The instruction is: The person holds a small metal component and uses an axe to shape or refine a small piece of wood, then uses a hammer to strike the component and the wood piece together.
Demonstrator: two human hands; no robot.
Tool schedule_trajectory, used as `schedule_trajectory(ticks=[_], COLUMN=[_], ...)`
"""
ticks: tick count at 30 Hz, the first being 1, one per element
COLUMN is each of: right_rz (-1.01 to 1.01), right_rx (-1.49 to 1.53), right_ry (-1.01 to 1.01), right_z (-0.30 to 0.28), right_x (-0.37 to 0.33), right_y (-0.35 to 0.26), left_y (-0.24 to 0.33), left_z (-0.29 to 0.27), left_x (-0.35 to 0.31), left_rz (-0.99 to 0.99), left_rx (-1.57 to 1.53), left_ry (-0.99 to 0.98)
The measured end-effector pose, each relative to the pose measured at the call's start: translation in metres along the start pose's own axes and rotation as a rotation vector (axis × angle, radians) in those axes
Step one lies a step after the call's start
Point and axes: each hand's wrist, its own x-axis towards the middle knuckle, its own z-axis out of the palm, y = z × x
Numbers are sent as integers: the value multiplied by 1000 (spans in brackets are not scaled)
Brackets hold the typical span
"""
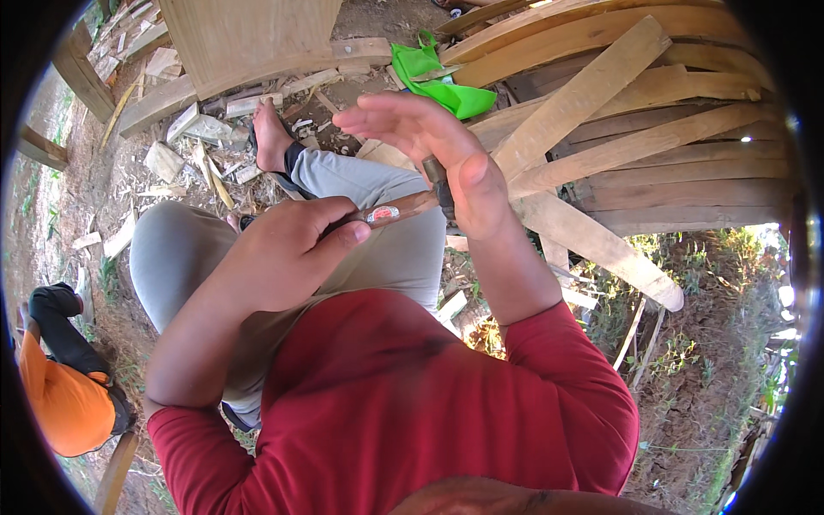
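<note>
My left hand (292,245) is wrapped round the wooden handle of a hammer (403,209), with its thumb lying along the top. A red and white sticker shows on the handle. The hammer points right, and its dark metal head (441,189) is right by the heel of my right palm. My right hand (433,142) is raised with its fingers stretched out to the left. Whether the hammer head touches that palm, I cannot tell. My legs in pale grey trousers are bent beneath both hands.
Curved planks (592,94) are stacked at the far right, with a loose board (601,245) lying below them. A bright green bag (463,96) rests against the planks. Wood scraps (206,129) litter the ground. A broad wooden panel (249,39) stands far off; a person in orange (73,395) is at left.
</note>
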Motion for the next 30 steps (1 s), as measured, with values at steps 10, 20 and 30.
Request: schedule_trajectory(ticks=[10,20,30], right_rz=[-109,17,-124], right_rx=[64,70,97], right_ry=[-27,-50,155], right_z=[-3,2,-7], right_x=[0,-5,-6], right_y=[7,-2,5], left_y=[-1,-2,-7], left_z=[0,-2,5], left_x=[-2,1,10], left_rz=[80,100,103], left_rx=[73,110,19], left_ry=[54,7,21])
